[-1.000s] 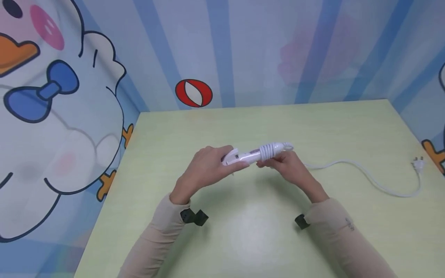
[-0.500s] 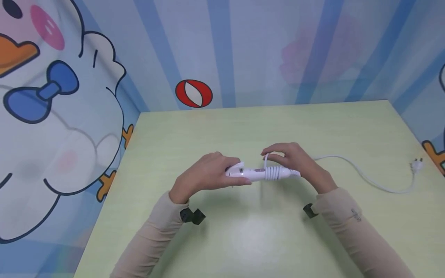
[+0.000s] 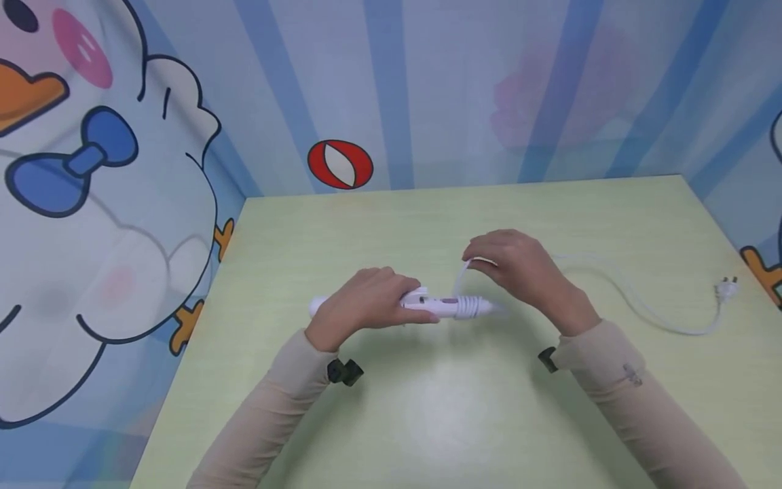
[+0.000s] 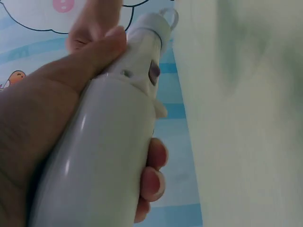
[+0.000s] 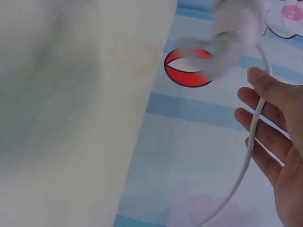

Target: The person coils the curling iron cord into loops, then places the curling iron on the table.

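Note:
My left hand (image 3: 373, 299) grips a white curling iron (image 3: 440, 307) by its middle, thumb along the near side. It lies level across the view, its thick end showing left of the hand. In the left wrist view the fingers curl under the iron's smooth white body (image 4: 104, 137), near a dark button (image 4: 154, 72). Several turns of white cord (image 3: 468, 307) circle the handle near its right end. Beyond the handle, my right hand (image 3: 519, 265) pinches the cord's free run (image 5: 254, 124) between thumb and fingers.
From the right hand the cord trails over the pale green table (image 3: 427, 407) to a two-pin plug (image 3: 727, 290) by the right edge. Cartoon-printed walls (image 3: 452, 88) stand behind and at both sides. Small black devices sit at both cuffs.
The right hand has passed from under the handle to its far side, drawing the cord up and round. The iron has come nearer and levelled out. The plug has shifted slightly left.

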Available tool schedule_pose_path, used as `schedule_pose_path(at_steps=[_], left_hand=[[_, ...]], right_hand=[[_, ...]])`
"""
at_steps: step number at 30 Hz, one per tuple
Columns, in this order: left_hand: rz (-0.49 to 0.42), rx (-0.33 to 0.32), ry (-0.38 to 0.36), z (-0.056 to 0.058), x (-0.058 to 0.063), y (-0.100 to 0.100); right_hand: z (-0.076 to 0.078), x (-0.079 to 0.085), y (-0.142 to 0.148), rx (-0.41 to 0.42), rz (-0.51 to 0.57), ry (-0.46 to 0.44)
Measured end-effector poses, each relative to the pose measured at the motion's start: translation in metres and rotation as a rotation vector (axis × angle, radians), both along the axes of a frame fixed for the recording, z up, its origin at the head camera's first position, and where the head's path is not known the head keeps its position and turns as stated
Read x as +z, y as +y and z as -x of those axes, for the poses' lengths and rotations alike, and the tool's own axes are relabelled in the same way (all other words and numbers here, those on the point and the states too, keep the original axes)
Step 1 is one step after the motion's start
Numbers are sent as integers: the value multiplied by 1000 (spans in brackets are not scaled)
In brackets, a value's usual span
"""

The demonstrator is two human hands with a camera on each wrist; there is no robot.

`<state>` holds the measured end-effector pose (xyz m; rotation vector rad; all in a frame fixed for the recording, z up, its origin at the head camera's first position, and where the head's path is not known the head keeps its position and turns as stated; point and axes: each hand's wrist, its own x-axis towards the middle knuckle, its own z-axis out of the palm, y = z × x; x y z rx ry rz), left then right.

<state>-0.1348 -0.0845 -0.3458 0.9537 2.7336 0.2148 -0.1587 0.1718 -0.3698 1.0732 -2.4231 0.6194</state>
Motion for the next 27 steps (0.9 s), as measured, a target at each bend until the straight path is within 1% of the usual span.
schedule_pose_path(at_steps=[3,7,12,16,18,20,23,25,27], left_hand=[[53,36,48,3,-2,2],[100,99,112,8,-4,4],[86,167,164,14,-10,4],[72,238,196,18,-13,2],[54,275,222,21,-14,1],[26,310,247,24,-14,0],[-24,353,273,28,-13,-2],[-65,371,272,28,-12,-3],[-107,380,268,28,-10,-4]], right_hand=[[-5,5,-5,-16,-17,71],[-11,9,-12,-59,-35,106],[-16,5,-19,-122,-49,73],[-19,-2,-24,-163,-19,16],[-21,-5,-26,-185,-2,-24],[-23,-7,-28,-207,12,-94],[-25,-11,-31,-224,37,-242],[-26,-13,-31,-224,70,-349],[-27,-17,-31,-214,116,-431]])
